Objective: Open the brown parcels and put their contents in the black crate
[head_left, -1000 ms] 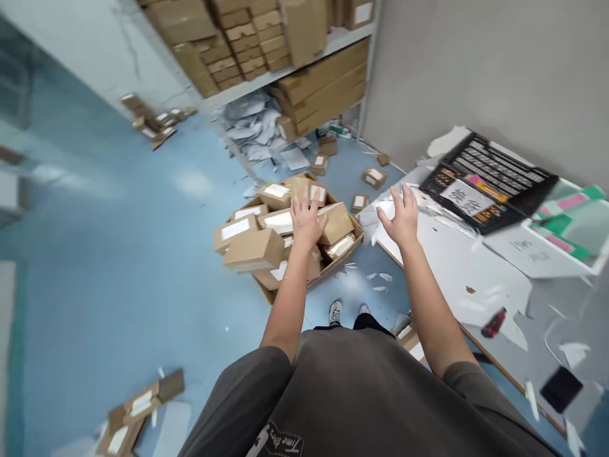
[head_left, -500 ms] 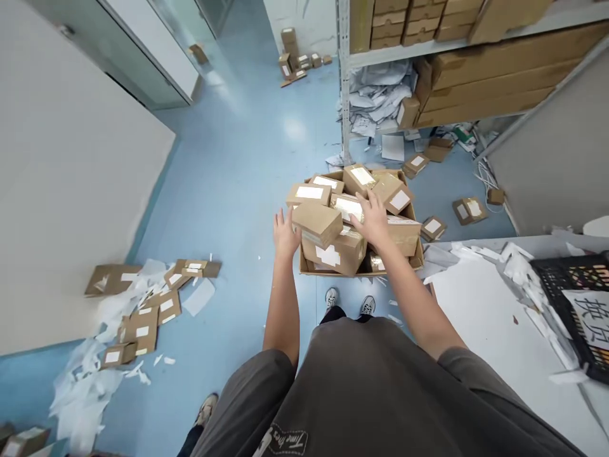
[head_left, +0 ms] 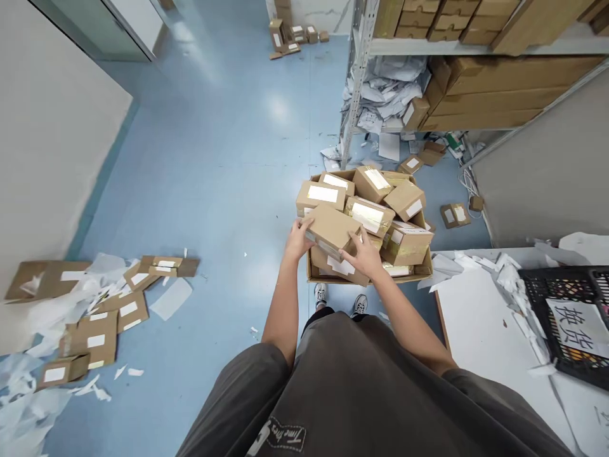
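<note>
A plain-topped cardboard box (head_left: 333, 225) is gripped between my two hands at the front of the pile. My left hand (head_left: 298, 240) closes on its left end, and my right hand (head_left: 365, 254) grasps its right end. Beneath and around it, several small brown boxes with white labels fill a large open carton (head_left: 421, 273). One labelled box (head_left: 369, 216) lies just behind my right hand, and another labelled box (head_left: 320, 195) is behind my left. Whether the held box still touches those under it, I cannot tell.
Metal shelving (head_left: 354, 89) with boxes and white bags stands behind the carton. On the right are a white table (head_left: 490, 330) and a black crate (head_left: 561, 273). Flattened cardboard (head_left: 95, 336) and plastic wrap litter the floor at left. Small boxes (head_left: 455, 216) lie under the shelving.
My right hand has come from the labelled box in the middle to the right end of the plain-topped box. My left hand has closed on its left end. The camera view has shifted.
</note>
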The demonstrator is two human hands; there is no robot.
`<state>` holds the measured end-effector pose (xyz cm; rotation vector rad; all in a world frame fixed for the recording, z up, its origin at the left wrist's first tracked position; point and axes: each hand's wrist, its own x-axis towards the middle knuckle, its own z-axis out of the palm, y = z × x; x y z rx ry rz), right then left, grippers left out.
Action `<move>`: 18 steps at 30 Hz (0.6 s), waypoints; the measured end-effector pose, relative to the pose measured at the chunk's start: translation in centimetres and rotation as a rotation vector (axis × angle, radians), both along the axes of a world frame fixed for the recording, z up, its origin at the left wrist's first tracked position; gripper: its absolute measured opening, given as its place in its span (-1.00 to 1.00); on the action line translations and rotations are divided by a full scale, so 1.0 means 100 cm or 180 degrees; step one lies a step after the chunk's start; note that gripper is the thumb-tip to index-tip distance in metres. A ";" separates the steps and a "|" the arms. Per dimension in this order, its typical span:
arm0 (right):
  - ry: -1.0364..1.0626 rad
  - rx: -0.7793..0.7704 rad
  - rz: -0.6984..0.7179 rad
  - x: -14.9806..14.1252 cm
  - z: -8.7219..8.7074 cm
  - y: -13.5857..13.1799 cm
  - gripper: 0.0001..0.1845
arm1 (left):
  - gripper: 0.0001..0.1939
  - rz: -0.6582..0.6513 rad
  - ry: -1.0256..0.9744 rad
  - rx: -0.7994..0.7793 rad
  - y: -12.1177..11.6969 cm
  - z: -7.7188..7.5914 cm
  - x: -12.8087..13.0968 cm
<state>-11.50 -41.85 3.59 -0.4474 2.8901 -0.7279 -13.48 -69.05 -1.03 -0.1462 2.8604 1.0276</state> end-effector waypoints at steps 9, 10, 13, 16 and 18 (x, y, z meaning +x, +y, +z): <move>-0.0275 -0.0074 -0.0536 -0.003 -0.018 -0.010 0.01 | -0.16 0.0049 0.0124 -0.0079 0.006 0.000 0.012; -0.0295 -0.0086 -0.0550 -0.005 -0.019 -0.009 -0.01 | -0.19 0.0089 0.0138 -0.0100 0.009 0.002 0.017; -0.0312 -0.0085 -0.0527 -0.012 -0.013 -0.004 -0.05 | -0.30 0.0264 0.0238 -0.0114 0.015 0.006 0.032; -0.0130 -0.0202 -0.0387 -0.019 -0.005 0.003 -0.11 | -0.43 0.0414 0.0381 0.0005 0.020 0.007 0.043; 0.0059 -0.0309 -0.0311 -0.023 -0.001 0.005 -0.13 | -0.50 0.0507 0.0449 0.0109 0.022 0.006 0.045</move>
